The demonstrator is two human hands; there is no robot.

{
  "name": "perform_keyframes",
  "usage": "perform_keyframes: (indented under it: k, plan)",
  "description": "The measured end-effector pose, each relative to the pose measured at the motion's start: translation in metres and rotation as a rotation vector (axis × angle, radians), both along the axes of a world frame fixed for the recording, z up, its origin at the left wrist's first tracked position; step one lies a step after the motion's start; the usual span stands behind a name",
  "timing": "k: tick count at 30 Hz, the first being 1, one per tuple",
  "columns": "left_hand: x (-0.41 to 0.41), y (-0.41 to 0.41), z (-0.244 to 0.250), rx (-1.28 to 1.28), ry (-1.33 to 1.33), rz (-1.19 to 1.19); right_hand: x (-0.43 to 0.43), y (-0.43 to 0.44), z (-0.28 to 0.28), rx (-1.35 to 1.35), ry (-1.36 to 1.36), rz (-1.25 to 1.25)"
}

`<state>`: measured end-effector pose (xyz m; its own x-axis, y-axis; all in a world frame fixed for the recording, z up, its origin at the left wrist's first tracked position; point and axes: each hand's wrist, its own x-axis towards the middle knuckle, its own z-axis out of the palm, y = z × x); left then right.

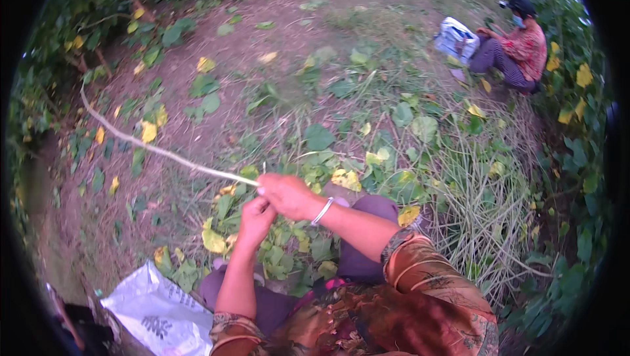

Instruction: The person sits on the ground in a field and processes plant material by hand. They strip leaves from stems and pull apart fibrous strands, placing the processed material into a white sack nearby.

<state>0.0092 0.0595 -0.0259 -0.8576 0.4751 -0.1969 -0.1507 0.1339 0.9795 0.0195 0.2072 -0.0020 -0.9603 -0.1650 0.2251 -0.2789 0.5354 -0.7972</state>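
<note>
My right hand (287, 196), with bangles at the wrist, is closed around the near end of a long pale stalk (172, 156). From there the stalk runs out to the upper left in a slight curve, thinning towards its far end. My left hand (256, 220) is closed just below and against the right one; whether its fingers also grip the stalk is hidden. Green and yellow leaves (346, 179) lie on the ground beyond both hands. A heap of thin stripped stalks (472, 208) lies to the right of my knees.
A white woven sack (162, 311) with printing lies at the lower left. Another person (517, 46) sits at the upper right beside a white and blue sack (455, 41). Leafy plants (573, 159) line both sides. Part of another person or dark clothing (83, 326) shows at the lower left edge.
</note>
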Motion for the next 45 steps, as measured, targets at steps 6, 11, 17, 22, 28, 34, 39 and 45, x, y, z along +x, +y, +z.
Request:
perform_keyframes:
  k: [6,11,17,22,28,34,39,45]
  plan:
    - [-0.001,-0.032,0.012,0.027,0.029,0.024,0.001,-0.002,0.01,-0.121,-0.059,-0.008]
    - [0.005,-0.041,0.016,0.069,0.062,0.051,-0.006,-0.008,0.003,-0.481,-0.337,0.023]
    - [0.008,-0.055,0.021,0.043,0.035,0.034,-0.011,-0.017,-0.001,-0.719,-0.52,-0.027]
    - [0.004,-0.072,0.034,0.11,0.046,0.202,-0.018,-0.003,0.012,-0.854,-0.531,-0.192]
    - [0.007,-0.091,0.033,0.064,0.068,0.176,-0.018,0.005,0.005,-0.752,-0.512,-0.177]
    - [0.016,-0.075,0.019,0.024,0.159,0.07,-0.022,-0.004,-0.006,-0.593,-0.36,-0.158]
    - [0.02,-0.073,0.028,-0.048,0.167,0.008,-0.021,-0.01,-0.004,-0.511,-0.313,-0.139]
    - [0.02,-0.075,0.023,-0.019,0.167,0.057,-0.03,0.001,-0.003,-0.007,0.014,-0.285]
